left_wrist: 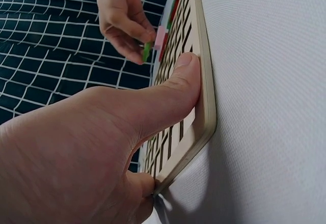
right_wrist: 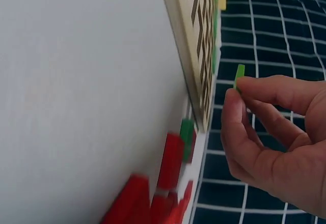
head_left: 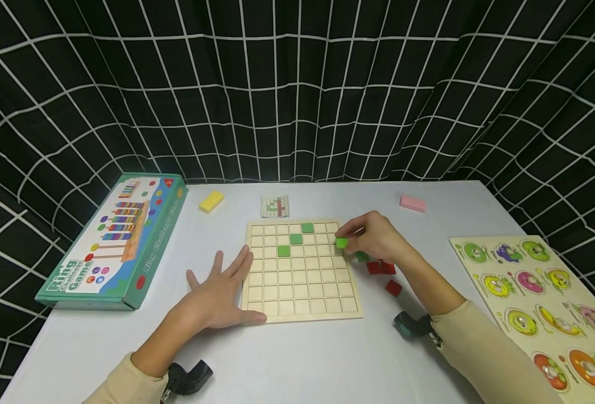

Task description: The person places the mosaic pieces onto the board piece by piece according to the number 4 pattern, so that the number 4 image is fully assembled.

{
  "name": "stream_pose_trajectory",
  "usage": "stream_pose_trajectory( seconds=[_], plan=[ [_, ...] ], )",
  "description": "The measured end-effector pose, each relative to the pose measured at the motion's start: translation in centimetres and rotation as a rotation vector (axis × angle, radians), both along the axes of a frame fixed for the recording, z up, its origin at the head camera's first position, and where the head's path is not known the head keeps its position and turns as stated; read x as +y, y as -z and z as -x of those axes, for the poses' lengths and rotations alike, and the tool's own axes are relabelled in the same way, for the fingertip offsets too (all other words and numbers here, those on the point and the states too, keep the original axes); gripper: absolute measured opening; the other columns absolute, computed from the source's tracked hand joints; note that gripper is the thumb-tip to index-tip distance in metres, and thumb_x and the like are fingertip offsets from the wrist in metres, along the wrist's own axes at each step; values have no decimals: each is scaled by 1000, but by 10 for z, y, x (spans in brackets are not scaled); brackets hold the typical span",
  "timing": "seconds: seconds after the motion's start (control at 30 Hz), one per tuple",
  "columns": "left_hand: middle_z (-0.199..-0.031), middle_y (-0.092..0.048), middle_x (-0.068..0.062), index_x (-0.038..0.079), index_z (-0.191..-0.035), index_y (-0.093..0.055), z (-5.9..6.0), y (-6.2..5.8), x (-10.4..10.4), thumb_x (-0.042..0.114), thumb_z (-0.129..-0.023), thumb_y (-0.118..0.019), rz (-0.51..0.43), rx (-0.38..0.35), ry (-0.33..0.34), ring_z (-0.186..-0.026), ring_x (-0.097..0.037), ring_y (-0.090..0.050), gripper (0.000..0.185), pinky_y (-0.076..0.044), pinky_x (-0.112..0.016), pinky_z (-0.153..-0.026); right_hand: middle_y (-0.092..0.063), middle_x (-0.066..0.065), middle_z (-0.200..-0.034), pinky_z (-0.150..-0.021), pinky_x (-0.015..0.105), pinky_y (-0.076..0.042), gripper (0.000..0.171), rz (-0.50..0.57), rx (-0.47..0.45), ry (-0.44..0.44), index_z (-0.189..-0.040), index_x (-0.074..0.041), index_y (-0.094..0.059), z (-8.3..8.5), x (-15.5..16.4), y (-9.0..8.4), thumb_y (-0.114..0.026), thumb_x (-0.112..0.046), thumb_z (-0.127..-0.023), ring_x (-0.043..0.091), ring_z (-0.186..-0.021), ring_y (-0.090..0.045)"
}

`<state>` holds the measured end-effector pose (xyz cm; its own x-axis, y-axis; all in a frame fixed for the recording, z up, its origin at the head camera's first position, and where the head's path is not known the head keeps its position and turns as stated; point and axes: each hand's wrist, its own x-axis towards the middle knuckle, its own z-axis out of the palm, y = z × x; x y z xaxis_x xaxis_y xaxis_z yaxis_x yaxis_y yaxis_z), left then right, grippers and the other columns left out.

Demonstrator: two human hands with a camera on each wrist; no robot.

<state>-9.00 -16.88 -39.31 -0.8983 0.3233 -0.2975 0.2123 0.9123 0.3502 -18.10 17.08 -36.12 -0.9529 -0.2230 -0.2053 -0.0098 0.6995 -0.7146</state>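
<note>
Pinching a green tile (head_left: 341,242) in my right hand (head_left: 378,238), I hold it above the grid board's (head_left: 301,308) right edge; my left hand (head_left: 220,292) lies flat, fingers spread, pressing the board's left edge.

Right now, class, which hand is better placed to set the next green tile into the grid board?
The right hand: it pinches a green tile over the board's right edge. The left hand lies flat, steadying the grid board.
</note>
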Motion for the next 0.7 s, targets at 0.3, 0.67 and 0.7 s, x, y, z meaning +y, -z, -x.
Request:
stream_pose_trajectory(
  seconds=[0.3, 0.67, 0.7],
  plan=[
    [-177, -3, -1, 14, -169, -12, -1, -1, 0, 75, -75, -77, -2, 2, 2, -158, -54, -1, 129, -1, -96, -98, -77, 4, -103, -74, 30, -53, 27, -6, -8, -41, -105, -15, -83, -3, -25, -1, -82, -4, -80, 22, -95, -67],
    [-178, -1, 0, 15, -169, -12, -1, -1, -1, 78, -75, -75, 1, -2, 5, -158, -53, -1, 129, -2, -96, -98, -75, 3, -98, -76, 30, -53, 26, 15, -28, -83, -99, -14, -82, -6, -54, -1, -82, -1, -77, 20, -89, -64],
    [-178, -1, 0, 15, -169, -11, -1, -1, -1, 78, -76, -74, 5, -2, 6, -158, -53, -1, 129, -2, -96, -98, -75, 3, -98, -76, 30, -53, 25, 15, -31, -84, -99, -14, -82, -6, -57, 0, -83, -1, -78, 20, -88, -64]
  ],
)
